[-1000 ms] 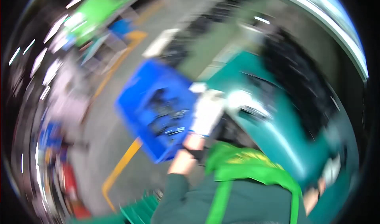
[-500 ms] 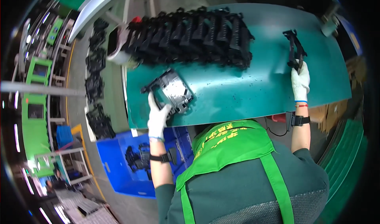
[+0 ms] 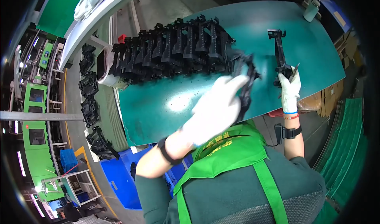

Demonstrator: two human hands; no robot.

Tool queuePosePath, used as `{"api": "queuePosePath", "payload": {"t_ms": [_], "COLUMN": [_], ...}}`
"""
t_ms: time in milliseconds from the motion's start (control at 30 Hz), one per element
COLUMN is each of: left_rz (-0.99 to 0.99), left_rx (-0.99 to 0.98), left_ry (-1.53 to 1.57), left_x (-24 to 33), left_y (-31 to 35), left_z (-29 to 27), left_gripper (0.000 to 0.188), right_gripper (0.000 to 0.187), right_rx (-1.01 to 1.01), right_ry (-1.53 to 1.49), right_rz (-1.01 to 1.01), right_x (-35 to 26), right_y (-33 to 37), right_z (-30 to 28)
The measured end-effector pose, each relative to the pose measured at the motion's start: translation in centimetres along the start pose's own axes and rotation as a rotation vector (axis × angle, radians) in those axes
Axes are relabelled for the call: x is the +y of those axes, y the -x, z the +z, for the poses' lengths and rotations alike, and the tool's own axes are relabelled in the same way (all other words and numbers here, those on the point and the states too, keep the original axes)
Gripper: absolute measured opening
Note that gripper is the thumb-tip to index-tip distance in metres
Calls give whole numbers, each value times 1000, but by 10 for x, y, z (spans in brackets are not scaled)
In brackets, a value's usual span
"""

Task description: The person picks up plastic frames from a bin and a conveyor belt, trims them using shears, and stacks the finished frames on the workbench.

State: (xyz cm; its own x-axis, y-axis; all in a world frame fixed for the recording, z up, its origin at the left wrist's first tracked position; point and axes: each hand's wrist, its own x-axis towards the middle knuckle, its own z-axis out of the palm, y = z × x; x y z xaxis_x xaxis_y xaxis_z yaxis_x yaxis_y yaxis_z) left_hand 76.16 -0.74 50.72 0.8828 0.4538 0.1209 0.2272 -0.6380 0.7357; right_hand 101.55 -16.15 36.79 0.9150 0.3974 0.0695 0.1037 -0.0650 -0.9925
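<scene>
Head view: left hand (image 3: 217, 109) is holding a blurred black frame (image 3: 246, 95) near mid front edge of the green desk (image 3: 312, 57), grip closed on it. Right hand (image 3: 290, 90) is gripping the near end of a second black frame (image 3: 280, 52), toward the right edge. A frame row (image 3: 168, 50) is lining the far-left corner.

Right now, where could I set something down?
The green tabletop looks bare in front of the row of black parts, left of the left hand, and also right of the right hand. That row itself is crowded.
</scene>
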Motion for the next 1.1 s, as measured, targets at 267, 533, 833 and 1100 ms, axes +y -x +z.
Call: {"api": "queuePosePath", "payload": {"t_ms": [267, 533, 833, 1100], "left_rz": [-84, 27, 142, -865], "left_rx": [29, -82, 639, 1929], "left_ry": [-30, -670, -416, -550], "left_x": [-24, -75, -87, -310], "left_y": [-167, -173, 25, 336], "left_z": [36, 12, -52, -142], "left_gripper": [49, 26, 23, 38], "right_gripper": [48, 58, 55, 48], "right_rx": [181, -190, -473, -330], "right_ry": [-171, -127, 345, 434], "right_rz": [-42, 58, -137, -286], "right_x": [11, 3, 19, 32], "right_y": [17, 12, -27, -35], "right_z": [2, 64, 53, 51]}}
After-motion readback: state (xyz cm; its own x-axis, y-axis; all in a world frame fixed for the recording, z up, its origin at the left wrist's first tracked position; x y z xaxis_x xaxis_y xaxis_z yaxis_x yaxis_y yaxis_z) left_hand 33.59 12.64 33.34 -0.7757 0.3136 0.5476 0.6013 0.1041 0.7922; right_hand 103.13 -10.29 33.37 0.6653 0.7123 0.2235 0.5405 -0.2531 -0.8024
